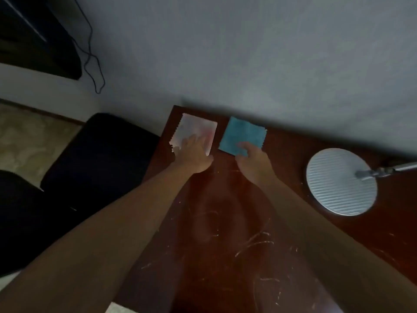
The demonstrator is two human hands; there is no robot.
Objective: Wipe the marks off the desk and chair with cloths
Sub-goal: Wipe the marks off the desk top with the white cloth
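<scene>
Leftmost, a black padded chair (99,152) sits just off the dark wooden counter (225,245), whose far edge meets the wall. At that back corner the left hand (194,154) lies flat and spread on a pale pink cloth (196,132); beside it the right hand (252,161) pinches the near edge of a blue cloth (242,136). Pale scratchy marks (255,240) streak the open near surface. A ribbed round lamp base (340,181) stands right, its stem cut off.
</scene>
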